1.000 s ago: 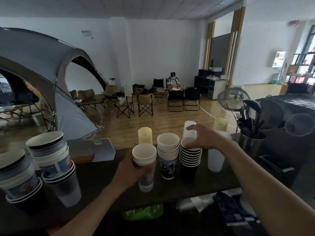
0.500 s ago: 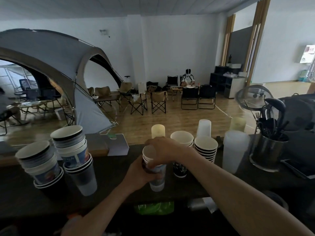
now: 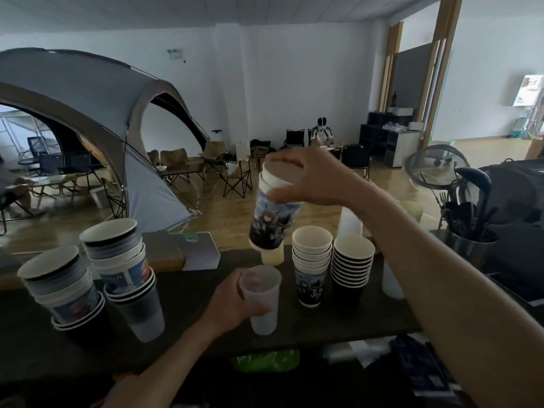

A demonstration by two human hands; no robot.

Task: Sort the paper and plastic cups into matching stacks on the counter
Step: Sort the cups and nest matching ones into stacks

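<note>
Right hand point(image 3: 312, 179) — grip clamped from above around the rim of a small nest of printed paper cups point(image 3: 272, 213), held tilted in the air, clear of the surface point(image 3: 191, 316).

Left hand point(image 3: 235, 301) — grip wrapped around the upper wall of a translucent plastic cup point(image 3: 262, 301), upright, its base on or just above the surface; which, I cannot tell. It sits below the lifted paper cups and apart from them.

Just right of the left grip: a stack of printed paper cups point(image 3: 312, 269), and touching or nearly touching it, a stack of dark paper cups point(image 3: 351, 267).

Behind these — a tall stack of translucent plastic cups point(image 3: 348, 222), partly hidden by the right forearm.

Well left of the left grip: two leaning mixed stacks point(image 3: 97, 278) of paper and plastic cups, side by side.

Far right: metal utensil holder point(image 3: 468, 248).
</note>
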